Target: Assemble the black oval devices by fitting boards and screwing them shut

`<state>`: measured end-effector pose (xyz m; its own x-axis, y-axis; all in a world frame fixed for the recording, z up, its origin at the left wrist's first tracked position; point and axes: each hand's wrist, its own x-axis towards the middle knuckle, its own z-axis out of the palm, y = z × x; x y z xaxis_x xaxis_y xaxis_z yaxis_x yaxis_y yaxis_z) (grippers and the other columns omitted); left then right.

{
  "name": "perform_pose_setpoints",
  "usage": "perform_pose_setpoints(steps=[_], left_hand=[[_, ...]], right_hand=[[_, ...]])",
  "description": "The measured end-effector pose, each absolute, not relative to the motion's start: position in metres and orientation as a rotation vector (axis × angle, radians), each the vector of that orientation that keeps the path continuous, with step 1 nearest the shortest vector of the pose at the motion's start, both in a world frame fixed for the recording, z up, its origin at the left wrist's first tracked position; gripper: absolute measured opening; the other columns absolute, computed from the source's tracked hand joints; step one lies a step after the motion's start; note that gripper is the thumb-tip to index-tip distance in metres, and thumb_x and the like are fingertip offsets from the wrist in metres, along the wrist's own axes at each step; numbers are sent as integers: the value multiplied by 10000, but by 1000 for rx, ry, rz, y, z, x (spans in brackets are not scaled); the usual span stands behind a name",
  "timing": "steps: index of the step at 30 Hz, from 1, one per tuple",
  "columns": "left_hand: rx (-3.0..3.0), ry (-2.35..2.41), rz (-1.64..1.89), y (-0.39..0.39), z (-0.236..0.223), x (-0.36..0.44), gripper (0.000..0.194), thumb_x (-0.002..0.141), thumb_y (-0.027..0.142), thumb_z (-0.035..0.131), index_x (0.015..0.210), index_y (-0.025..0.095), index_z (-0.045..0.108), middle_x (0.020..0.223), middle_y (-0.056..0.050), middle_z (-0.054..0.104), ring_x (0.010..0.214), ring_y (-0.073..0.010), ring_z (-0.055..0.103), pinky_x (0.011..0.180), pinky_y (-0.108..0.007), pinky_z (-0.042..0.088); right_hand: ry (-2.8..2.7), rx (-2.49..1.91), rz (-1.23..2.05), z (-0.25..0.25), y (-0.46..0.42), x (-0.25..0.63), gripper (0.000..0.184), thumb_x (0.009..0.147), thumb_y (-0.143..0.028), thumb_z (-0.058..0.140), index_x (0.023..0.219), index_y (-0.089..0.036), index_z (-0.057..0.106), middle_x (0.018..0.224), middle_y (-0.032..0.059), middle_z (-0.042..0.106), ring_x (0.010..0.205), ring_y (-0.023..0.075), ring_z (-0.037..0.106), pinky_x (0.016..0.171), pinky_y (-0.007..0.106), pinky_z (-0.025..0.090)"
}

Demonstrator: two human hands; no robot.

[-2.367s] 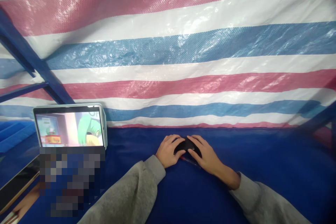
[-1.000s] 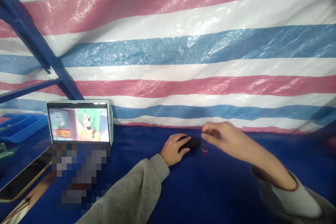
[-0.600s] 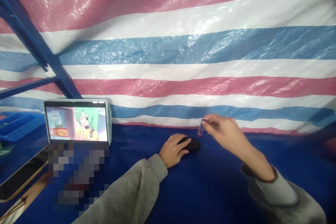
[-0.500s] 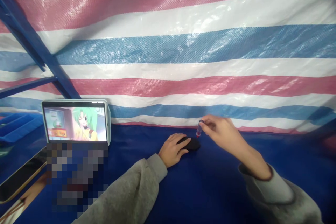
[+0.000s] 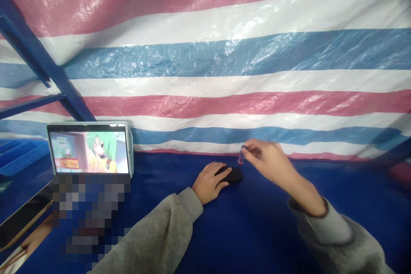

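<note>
A black, rounded computer mouse (image 5: pixel 235 175) lies on the blue tabletop. My left hand (image 5: pixel 210 183) is laid over its left side, with fingers on top and thumb along the near edge, holding it down. Just above its right end, my right hand (image 5: pixel 263 154) pinches a small see-through tube (image 5: pixel 241 156) with a dark top and a red lower end. The tube is held roughly upright. Whether its tip touches the mouse I cannot tell.
To the left stands a tablet (image 5: pixel 90 150) in a light case, playing a cartoon. Another person's hand (image 5: pixel 40 233) is near a phone (image 5: pixel 25 214) at lower left. Behind are blue trays (image 5: pixel 24 154), a blue metal frame (image 5: pixel 48 64) and a striped plastic sheet (image 5: pixel 224 55).
The whole view has shifted slightly. Both hands keep nearly the same pose, the left on the mouse, the right holding the tube over its right end.
</note>
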<state>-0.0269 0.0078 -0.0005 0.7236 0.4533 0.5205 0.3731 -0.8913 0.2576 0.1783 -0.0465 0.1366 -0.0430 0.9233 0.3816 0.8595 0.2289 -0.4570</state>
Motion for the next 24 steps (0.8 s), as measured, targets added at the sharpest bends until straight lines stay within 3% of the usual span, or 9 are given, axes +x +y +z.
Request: perform_pose_setpoints(steps=[7,24], left_hand=[[2824,677,879,8,0,-27,419,982,403,417,1349,216,494,1327,-113,535,1234,-248,506,1081,-475,394],[2831,653,876,10,-4,-26,418,982,430,411,1350,249,489,1349,-90,523,1250,-233,500,1090,-465,392]], right_hand=[[-1912,-1625,191,140,-50,174,153,835,-309,507,809,-215,625,678,-14,714,587,142,647,604,253,465],[-1923,-1741,168,147,-52,178,164,825,-294,501,825,-203,637,688,-10,711,636,145,649,633,243,429]])
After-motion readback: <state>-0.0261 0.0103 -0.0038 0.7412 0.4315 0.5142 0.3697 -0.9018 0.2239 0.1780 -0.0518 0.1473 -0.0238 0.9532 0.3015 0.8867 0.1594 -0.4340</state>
